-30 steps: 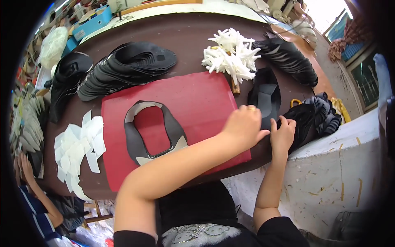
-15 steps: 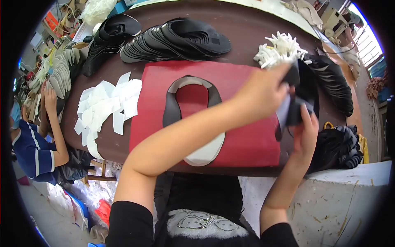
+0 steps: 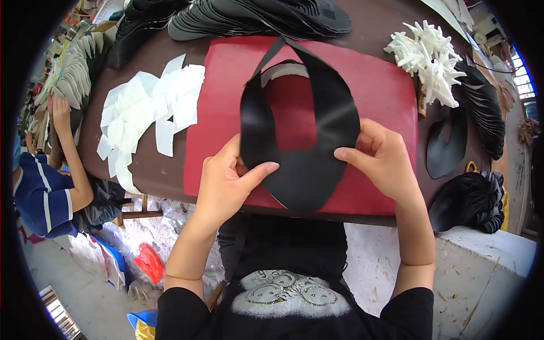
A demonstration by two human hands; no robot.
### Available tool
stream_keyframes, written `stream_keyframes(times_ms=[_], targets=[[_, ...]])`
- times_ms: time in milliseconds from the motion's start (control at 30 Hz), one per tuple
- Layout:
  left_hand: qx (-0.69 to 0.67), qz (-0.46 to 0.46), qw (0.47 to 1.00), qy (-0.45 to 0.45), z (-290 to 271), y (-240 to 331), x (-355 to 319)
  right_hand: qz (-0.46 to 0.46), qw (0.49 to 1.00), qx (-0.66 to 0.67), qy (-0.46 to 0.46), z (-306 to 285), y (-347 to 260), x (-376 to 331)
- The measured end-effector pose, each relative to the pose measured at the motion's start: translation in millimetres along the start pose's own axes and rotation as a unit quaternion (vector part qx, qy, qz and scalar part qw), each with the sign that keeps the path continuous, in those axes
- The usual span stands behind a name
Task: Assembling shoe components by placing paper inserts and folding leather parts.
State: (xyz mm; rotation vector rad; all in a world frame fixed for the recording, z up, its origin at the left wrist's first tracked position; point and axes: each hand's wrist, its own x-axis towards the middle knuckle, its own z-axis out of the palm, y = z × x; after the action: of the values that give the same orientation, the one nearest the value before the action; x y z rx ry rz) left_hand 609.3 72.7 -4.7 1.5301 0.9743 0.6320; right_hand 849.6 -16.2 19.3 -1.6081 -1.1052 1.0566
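Observation:
A black shoe upper (image 3: 303, 178) with a large opening is held between both hands over the red mat (image 3: 388, 107). My left hand (image 3: 224, 178) pinches its left side, thumb on top. On its right edge my right hand (image 3: 382, 158) grips in the same way. Through the opening and above it, part of another upper (image 3: 290, 70) with a pale lining shows, lying on the mat; the rest is hidden beneath the held one. Whether the two touch I cannot tell.
White cut pieces (image 3: 136, 107) lie left of the mat. Black uppers (image 3: 243, 20) are stacked behind it. At the right are white spiky pieces (image 3: 428, 65), a single black upper (image 3: 447, 147), another stack (image 3: 484, 107) and a black bundle (image 3: 467, 198). A co-worker (image 3: 48, 192) sits far left.
Both hands have come from the right side to the middle of the mat. The black upper is now spread between them over the one lying there. A single upper shows at the right.

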Motion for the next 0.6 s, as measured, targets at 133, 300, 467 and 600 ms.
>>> stream_keyframes(times_ms=[133, 300, 467, 600], targets=[[0.046, -0.02, 0.999, 0.005, -2.0, -8.8, 2.2, 0.021, 0.997, -0.075, -0.004, 4.8, 16.2, 3.6], [0.026, -0.05, 0.998, 0.019, 4.2, -6.8, 9.8, 0.024, 0.995, -0.096, 0.01, 5.5, 24.6, 6.1], [0.052, -0.054, 0.997, 0.033, 10.8, -8.3, 11.6, 0.025, 0.992, -0.124, 0.014, 3.8, 18.2, 7.9], [0.102, -0.053, 0.993, 0.037, 12.7, -4.5, 11.1, 0.028, 0.989, -0.147, 0.014, 4.1, 15.3, 7.1]])
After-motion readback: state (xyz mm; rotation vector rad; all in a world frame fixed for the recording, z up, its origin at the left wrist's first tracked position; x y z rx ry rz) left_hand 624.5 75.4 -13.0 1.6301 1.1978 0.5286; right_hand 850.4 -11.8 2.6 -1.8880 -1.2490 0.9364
